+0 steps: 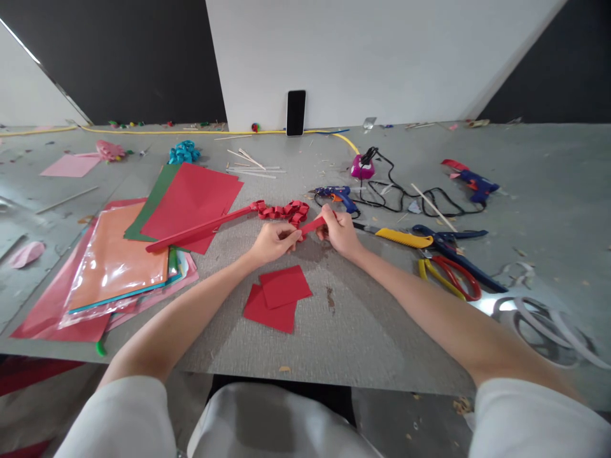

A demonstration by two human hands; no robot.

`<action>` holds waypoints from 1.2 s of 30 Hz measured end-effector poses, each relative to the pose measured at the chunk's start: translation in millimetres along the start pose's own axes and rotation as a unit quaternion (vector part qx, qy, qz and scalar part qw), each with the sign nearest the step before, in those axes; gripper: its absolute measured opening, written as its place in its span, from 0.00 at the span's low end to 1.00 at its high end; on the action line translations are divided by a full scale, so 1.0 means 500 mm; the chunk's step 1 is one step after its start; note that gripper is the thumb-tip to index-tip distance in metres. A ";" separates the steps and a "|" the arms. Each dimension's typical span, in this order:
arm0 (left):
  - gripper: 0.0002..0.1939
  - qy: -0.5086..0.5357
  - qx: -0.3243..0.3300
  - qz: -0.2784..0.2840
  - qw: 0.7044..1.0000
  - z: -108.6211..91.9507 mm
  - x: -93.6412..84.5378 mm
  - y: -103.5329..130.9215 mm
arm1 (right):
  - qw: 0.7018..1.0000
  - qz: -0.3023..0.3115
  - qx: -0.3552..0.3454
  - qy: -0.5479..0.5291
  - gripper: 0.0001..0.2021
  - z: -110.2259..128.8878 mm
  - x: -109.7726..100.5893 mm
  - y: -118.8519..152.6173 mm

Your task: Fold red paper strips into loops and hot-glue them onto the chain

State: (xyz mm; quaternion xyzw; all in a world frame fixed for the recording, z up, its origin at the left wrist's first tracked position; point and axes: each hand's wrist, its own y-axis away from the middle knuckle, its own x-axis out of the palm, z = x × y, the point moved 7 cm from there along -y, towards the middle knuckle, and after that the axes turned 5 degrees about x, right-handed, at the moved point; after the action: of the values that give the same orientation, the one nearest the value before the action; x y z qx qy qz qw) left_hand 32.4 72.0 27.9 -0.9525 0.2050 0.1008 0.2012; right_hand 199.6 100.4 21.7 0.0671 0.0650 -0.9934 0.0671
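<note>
A short red paper strip point(312, 225) is stretched between my two hands over the middle of the table. My left hand point(277, 242) pinches its left end between thumb and fingers. At its right end my right hand point(338, 230) is closed on the strip. Just behind them lies a red paper chain point(284, 210) of small loops, joined or laid against a long red folded paper stick point(203, 228) that runs left over red sheets point(193, 200). Nearer to me, two red paper squares point(286, 286) overlap on the table. My fingers hide part of the strip's ends.
A blue glue gun point(337, 193) lies behind my right hand, another glue gun point(477, 184) farther right, with black cords between. A yellow-handled cutter point(403, 237), pliers point(453, 254) and scissors point(449, 277) lie beside my right forearm. A phone point(296, 113) leans against the wall.
</note>
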 end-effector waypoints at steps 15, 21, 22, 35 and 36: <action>0.20 0.067 -0.043 -0.067 0.995 0.017 -0.020 -0.002 | 0.999 -0.044 -0.012 0.000 0.36 0.007 -0.012 0.002; 0.19 0.034 -0.032 -0.069 0.997 0.009 -0.022 0.000 | 0.999 -0.042 -0.026 0.006 0.35 0.013 -0.012 0.004; 0.19 0.021 -0.024 -0.066 0.997 0.006 -0.022 0.001 | 0.999 -0.038 -0.030 0.007 0.35 0.016 -0.012 0.005; 0.20 -0.046 0.020 -0.024 0.998 -0.018 -0.001 0.003 | 0.997 0.055 -0.015 0.050 0.29 0.034 0.015 0.022; 0.20 -0.037 0.013 -0.028 0.999 -0.016 -0.002 0.002 | 0.999 0.029 -0.008 0.038 0.30 0.029 0.007 0.017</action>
State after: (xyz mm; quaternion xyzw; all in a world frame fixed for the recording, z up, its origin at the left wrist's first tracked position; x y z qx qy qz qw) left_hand 32.0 68.2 34.9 -0.9507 0.1718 0.1280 0.2243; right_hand 195.4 89.6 34.6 0.1063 0.0737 -0.9872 0.0934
